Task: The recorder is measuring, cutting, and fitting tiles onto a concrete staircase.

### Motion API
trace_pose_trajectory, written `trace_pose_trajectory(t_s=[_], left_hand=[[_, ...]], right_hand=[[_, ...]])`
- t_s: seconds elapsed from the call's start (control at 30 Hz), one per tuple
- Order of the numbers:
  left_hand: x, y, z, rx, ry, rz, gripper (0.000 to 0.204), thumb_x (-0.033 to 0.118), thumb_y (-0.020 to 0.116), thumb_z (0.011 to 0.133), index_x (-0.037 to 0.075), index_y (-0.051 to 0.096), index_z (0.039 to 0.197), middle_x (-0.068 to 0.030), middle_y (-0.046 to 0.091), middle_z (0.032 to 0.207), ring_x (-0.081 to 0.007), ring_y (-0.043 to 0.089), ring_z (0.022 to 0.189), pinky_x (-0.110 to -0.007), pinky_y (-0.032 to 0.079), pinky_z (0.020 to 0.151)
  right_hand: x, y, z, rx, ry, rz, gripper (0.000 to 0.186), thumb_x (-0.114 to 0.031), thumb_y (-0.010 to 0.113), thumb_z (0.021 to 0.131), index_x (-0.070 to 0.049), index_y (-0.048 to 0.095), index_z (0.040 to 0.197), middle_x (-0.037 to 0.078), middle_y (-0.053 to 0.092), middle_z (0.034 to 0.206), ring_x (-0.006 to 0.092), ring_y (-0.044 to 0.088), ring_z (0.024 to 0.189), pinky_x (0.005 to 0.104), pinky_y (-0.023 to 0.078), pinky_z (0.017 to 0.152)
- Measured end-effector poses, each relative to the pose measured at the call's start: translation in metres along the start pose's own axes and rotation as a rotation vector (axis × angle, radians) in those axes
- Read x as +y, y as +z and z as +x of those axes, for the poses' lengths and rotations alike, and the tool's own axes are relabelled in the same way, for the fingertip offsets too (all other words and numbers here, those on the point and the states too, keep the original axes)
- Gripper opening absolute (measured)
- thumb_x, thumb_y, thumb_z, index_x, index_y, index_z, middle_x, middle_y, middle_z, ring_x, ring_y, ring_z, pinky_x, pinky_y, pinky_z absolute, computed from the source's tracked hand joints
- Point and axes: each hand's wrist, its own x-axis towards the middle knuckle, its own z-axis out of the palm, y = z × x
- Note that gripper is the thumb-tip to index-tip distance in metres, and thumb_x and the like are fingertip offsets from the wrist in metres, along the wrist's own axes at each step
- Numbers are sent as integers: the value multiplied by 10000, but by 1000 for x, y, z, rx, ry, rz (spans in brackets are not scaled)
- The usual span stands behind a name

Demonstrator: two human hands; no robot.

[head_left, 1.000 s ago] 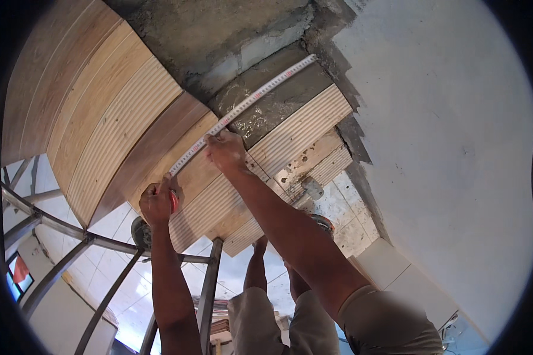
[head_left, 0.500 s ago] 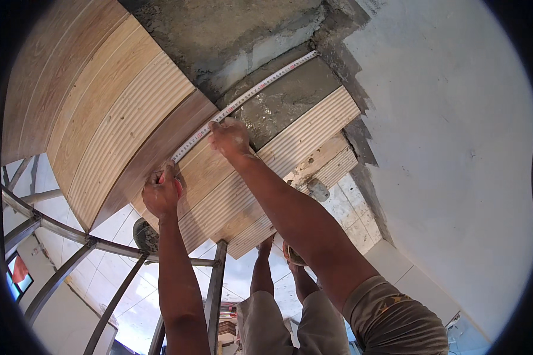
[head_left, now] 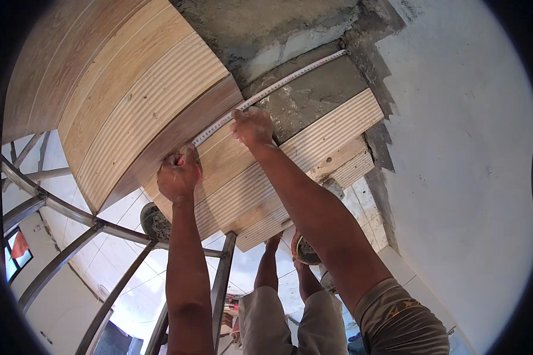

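Glare whitens the floor tiles (head_left: 145, 288), soft shadows cross the steps (head_left: 221, 155), and outer edges bend.

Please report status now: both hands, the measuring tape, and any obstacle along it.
Left hand gripping red rounded tape-measure case. Right hand at long white printed tape blade. Blade extended over wet grey mortar; no obstruction visible along it.

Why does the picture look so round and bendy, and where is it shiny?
Head view: a fisheye lens makes it round with black corners; head view: the measuring tape looks bowed, from lens or sag, I cannot tell; head view: glare whitens the floor tiles and glints dot the wet mortar.
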Motion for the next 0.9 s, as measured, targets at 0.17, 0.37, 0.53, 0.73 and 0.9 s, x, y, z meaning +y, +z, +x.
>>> trace_pose_trajectory(t_s=[0.17,0.37,0.53,0.73,0.9], left_hand=[[5,-6,-1,-32,4,-15,542,609,765,799,88,818,936,-176,771,931,-392,743,889,-484,575,809],[6,-3,-1,-40,17,-41,532,608,759,803,98,820,943,-176,772,940,-397,740,908,-488,573,827],[1,-8,1,-75,-5,-21,540,606,754,810,100,818,985,-179,771,975,-393,737,946,-487,570,849],[8,-6,8,-263,-81,43,624,652,701,833,83,802,1069,-201,756,1082,-393,716,1055,-474,549,927],[0,-6,10,-294,-64,24,638,671,673,842,92,803,1075,-203,757,1085,-389,709,1087,-459,538,955]], right_hand=[[4,2,4,9,-55,-67,302,-242,689,931,-12,621,748,133,695,649,205,665,508,343,499,473],[16,-5,17,-26,-253,-342,263,-238,715,933,-33,601,815,98,679,655,158,649,503,303,451,407],[19,7,13,-5,-140,-176,366,-260,664,910,2,637,656,140,688,610,264,707,577,407,565,616],[43,6,33,177,-372,-250,333,-213,695,846,31,627,630,250,645,672,435,673,664,474,539,632],[61,7,46,66,-370,-401,249,-227,632,988,-39,663,828,68,714,666,136,657,480,306,496,439]])
